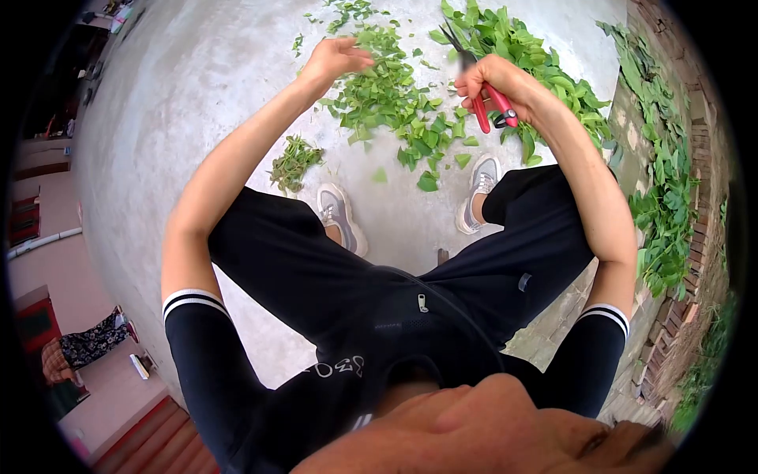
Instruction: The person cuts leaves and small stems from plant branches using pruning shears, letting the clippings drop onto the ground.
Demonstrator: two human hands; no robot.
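My right hand (497, 83) is wrapped round red-handled pruning shears (501, 103). Their dark, narrow blades point up and to the left, parted at the tips. Over the scattered pile of cut green leaves (387, 87), my left hand (341, 59) reaches out with its fingers stretched and somewhat blurred; I see nothing held in it. A few blurred leaf pieces (380, 175) hang between the pile and my feet. Beside my right hand lies a larger heap of leafy stems (545, 67). A small bundle of stripped stems (296, 163) rests nearer my left shoe.
My grey shoes (339, 213) stand apart on the pale concrete floor (237, 79). More leafy greens (663, 197) lie along the right, next to a brick edging (695, 213). At the far left, a person in a patterned skirt (95, 340) is by a pink wall (59, 261).
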